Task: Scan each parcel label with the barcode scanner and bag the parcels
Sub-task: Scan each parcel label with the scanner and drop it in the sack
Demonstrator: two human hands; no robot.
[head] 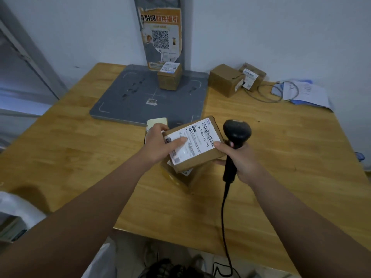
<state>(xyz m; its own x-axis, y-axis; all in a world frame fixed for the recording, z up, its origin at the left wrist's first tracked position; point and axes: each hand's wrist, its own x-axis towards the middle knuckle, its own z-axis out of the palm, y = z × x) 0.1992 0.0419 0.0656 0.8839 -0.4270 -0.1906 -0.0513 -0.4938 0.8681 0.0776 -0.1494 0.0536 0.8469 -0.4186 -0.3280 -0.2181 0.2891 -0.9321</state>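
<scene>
A brown cardboard parcel [197, 157] with a white barcode label [195, 140] facing up is held above the wooden table [80, 149]. My left hand [160, 143] grips its left end, thumb lying across the label. My right hand [239, 159] holds the black barcode scanner [235, 135] by its handle, and its fingers also touch the parcel's right edge. The scanner's head stands just right of the label, and its cable [223, 217] hangs down over the table's front edge. Another parcel [180, 177] lies on the table under the held one.
A grey scanning pad [128, 97] with a small box [169, 77] on it lies at the back, under a post with a QR poster [161, 37]. Two more parcels [226, 82] [252, 76], a grey cable and papers [305, 93] sit back right. A white bag [18, 209] is at the left.
</scene>
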